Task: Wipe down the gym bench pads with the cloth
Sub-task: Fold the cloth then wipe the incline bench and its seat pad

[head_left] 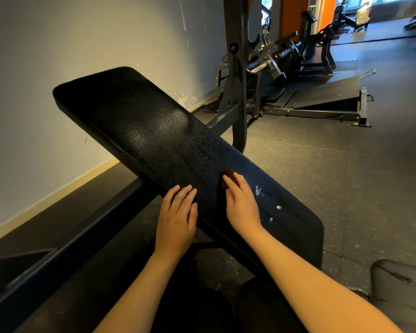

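- The bench pad [154, 131] is one long black slab. Its long axis runs from its near end, low and right of centre, away to the upper left towards the wall [58, 56].
- Both hands sit at the near end, so almost the whole length of the pad lies ahead of them and to the left.
- The left hand [177, 219] lies flat with straight fingers on the pad's left edge and holds nothing.
- The right hand [241, 205] rests palm down near the middle of the pad's width, with its fingers stretched forward.
- A dark reddish patch [227, 180] shows under the right fingertips. It may be the cloth, but it is too blurred to tell.
- White specks [279, 207] dot the surface just right of the right hand, which is the nearer hand to them.
- Judging from this, the wipe should follow the long axis, away from the body. The far end looks like a full reach for either arm.
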`<state>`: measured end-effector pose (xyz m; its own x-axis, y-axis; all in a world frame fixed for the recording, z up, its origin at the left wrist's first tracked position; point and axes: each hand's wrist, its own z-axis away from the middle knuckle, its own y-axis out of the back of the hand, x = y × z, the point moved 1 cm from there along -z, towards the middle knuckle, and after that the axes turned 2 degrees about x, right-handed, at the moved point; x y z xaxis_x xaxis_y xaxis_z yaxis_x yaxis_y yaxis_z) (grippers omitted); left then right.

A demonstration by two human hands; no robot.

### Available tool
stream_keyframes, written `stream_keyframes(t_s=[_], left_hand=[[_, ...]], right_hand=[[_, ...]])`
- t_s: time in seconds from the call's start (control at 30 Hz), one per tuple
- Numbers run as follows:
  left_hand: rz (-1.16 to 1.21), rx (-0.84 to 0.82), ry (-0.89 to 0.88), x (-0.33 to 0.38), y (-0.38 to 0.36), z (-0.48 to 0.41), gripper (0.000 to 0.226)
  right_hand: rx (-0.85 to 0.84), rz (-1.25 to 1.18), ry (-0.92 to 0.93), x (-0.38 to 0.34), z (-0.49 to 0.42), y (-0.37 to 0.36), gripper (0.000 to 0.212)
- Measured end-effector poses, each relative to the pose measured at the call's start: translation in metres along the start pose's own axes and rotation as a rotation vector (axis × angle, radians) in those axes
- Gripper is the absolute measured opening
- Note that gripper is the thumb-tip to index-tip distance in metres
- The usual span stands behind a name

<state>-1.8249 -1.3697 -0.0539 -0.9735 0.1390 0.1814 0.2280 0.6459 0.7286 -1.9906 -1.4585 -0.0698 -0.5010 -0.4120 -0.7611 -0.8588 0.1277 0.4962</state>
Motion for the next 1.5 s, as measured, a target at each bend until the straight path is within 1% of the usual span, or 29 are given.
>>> stream_keyframes(t_s=[0.03,0.07,0.1,0.17,0.23,0.3,0.33,0.4,0.5,0.53,0.6,0.67,0.7,0.83,0.93,1.0,1.07,1.17,1.23,1.3,1.4,1.5], left_hand=[[0.022,-0.018,0.033,0.002,0.001,0.004,0.043],[0.055,-0.036,0.060,0.003,0.002,0.005,0.044],[0.099,-0.053,0.083,0.004,0.003,0.006,0.043],[0.179,-0.075,0.116,0.003,0.008,0.007,0.044],[0.226,-0.082,0.116,-0.001,0.014,0.008,0.045],[0.242,-0.085,0.097,-0.006,0.019,0.010,0.046],[0.243,-0.090,0.085,-0.008,0.020,0.011,0.046],[0.241,-0.093,0.072,-0.008,0.020,0.013,0.046],[0.249,-0.096,0.105,-0.003,0.019,0.014,0.044],[0.259,-0.098,0.116,-0.001,0.018,0.015,0.044],[0.284,-0.097,0.130,0.000,0.019,0.016,0.043],[0.272,-0.080,0.134,0.000,0.020,0.015,0.045],[0.265,-0.067,0.144,0.000,0.021,0.014,0.047],[0.384,-0.043,0.224,0.002,0.033,0.000,0.055],[0.357,-0.043,0.182,0.002,0.037,-0.013,0.055],[0.227,-0.051,0.076,0.000,0.034,-0.018,0.054],[0.090,-0.071,-0.034,-0.003,0.030,-0.023,0.055],[0.072,-0.089,-0.059,-0.007,0.028,-0.025,0.048],[0.088,-0.064,-0.090,-0.007,0.023,-0.023,0.041],[0.092,-0.036,-0.132,-0.003,0.014,-0.016,0.037],[0.098,-0.009,-0.192,0.019,-0.003,0.004,0.035],[0.029,-0.048,-0.334,0.050,-0.027,0.036,0.036]], right_hand=[[0.018,-0.008,-0.065,-0.005,0.005,-0.003,0.041],[0.027,-0.003,-0.077,-0.014,0.010,-0.006,0.041],[0.029,-0.001,-0.050,-0.023,0.016,-0.010,0.040],[0.004,-0.027,0.087,-0.042,0.026,-0.019,0.040],[-0.062,-0.050,0.214,-0.053,0.033,-0.023,0.040],[-0.110,-0.041,0.281,-0.054,0.032,-0.022,0.041],[-0.106,-0.023,0.287,-0.051,0.031,-0.019,0.040],[-0.044,-0.007,0.208,-0.039,0.032,-0.012,0.039],[0.053,-0.070,-0.068,-0.031,0.039,-0.008,0.039],[0.058,-0.061,-0.096,-0.035,0.041,-0.011,0.039],[0.021,-0.052,-0.045,-0.050,0.041,-0.020,0.039],[-0.052,-0.128,0.020,-0.070,0.037,-0.026,0.039],[-0.094,-0.184,0.024,-0.079,0.034,-0.027,0.040],[-0.178,-0.453,-0.031,-0.108,0.027,-0.023,0.042],[-0.151,-0.566,-0.081,-0.117,0.029,-0.018,0.040],[-0.094,-0.515,-0.091,-0.112,0.033,-0.015,0.037],[-0.045,-0.388,-0.061,-0.098,0.035,-0.011,0.035],[-0.038,-0.145,0.029,-0.070,0.043,-0.005,0.035],[-0.004,-0.039,0.023,-0.050,0.052,-0.001,0.034],[0.048,0.020,-0.002,-0.030,0.064,0.002,0.033],[0.049,0.074,-0.029,-0.007,0.081,0.005,0.035],[0.057,0.018,-0.051,0.004,0.093,0.011,0.035]])
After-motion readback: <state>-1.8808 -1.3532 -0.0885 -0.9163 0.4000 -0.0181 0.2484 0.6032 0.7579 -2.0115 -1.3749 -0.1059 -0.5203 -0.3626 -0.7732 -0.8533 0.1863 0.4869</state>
